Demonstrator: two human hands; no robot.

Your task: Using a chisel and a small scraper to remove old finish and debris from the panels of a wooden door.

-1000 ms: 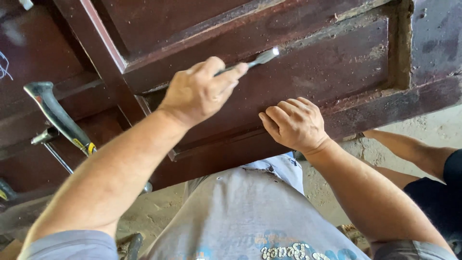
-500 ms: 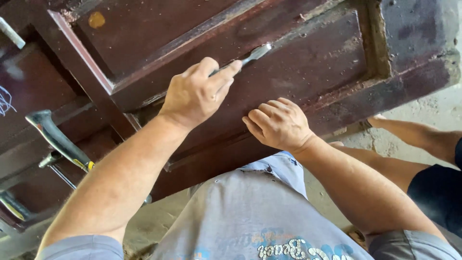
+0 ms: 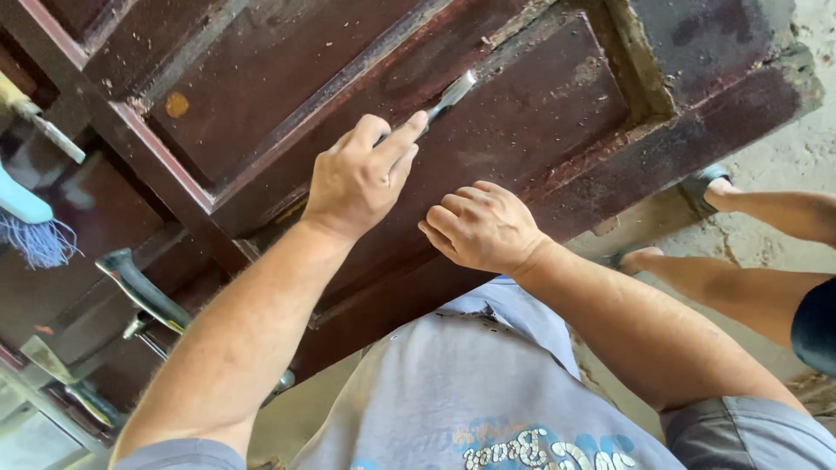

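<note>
Fingers (image 3: 396, 148) of the left hand (image 3: 357, 178) are clenching around the handle of a chisel (image 3: 448, 94), the forefinger stretching straight out along its shank, so the handle itself is hidden inside the fist. Only the flat metal blade is showing, and its tip is lying against the recessed moulding of a dark red-brown wooden door (image 3: 540, 113), right where the raised panel is meeting the frame. The right hand (image 3: 483, 226) is resting just beside the left one, knuckles up and fingers curled under, pressing on the door's lower rail and holding nothing. The door is lying flat in front of the person, its surface scuffed, speckled with pale dust and crusted with light filler along the groove near its far corner.

Off to the left, a hammer (image 3: 144, 292) with a black grip is lying on the door near the left forearm, and a light blue brush (image 3: 26, 222) with bluish bristles is sitting at the edge of the picture. To the right, beyond the door's corner, another person's bare legs (image 3: 740, 261) are stretching across the concrete floor (image 3: 810, 148), one foot in a dark sandal (image 3: 701, 184).
</note>
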